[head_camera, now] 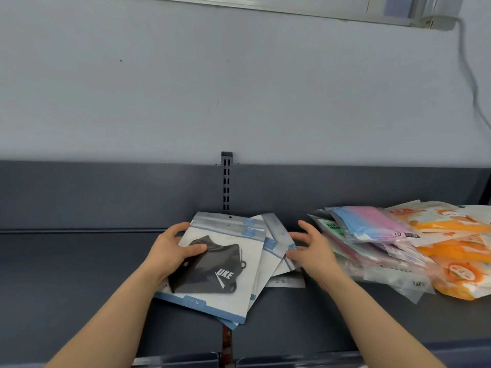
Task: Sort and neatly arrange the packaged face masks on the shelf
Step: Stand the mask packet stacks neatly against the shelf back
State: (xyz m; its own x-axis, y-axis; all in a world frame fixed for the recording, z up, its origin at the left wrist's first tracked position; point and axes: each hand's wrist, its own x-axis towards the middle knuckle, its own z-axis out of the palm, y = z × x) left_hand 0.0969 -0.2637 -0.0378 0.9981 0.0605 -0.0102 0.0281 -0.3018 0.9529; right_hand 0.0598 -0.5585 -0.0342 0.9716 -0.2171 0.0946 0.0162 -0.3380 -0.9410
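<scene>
- Two hands bracket one stack (273, 251) of white-and-blue packs, lying flat at the middle of the shelf (79, 274) in front of the slotted post (226, 187).
- The left hand (170, 254) holds the stack by its left edge. The thumb lies across the black mask printed on the top pack (225, 261), and the fingers curl round the far-left corner.
- The right hand (310, 248) is wide and holds nothing, its fingers spread and nearly straight. Its fingertips meet the right edges of the lower packs, which fan out from under the top pack.
- The top pack's long axis runs front to back, with the far end leaning a little right. The lower packs lean further the same way, so every stray edge lies to the right of the left hand's hold.
- The right hand is the nearer one to those edges. Squaring the stack probably calls for it to sweep them leftward while the left hand serves as the stop.
- A loose pile (385, 248) of pink, blue, green and orange packs sprawls just right of the right hand, still unsorted. Whether the wrist touches it cannot be told.
</scene>
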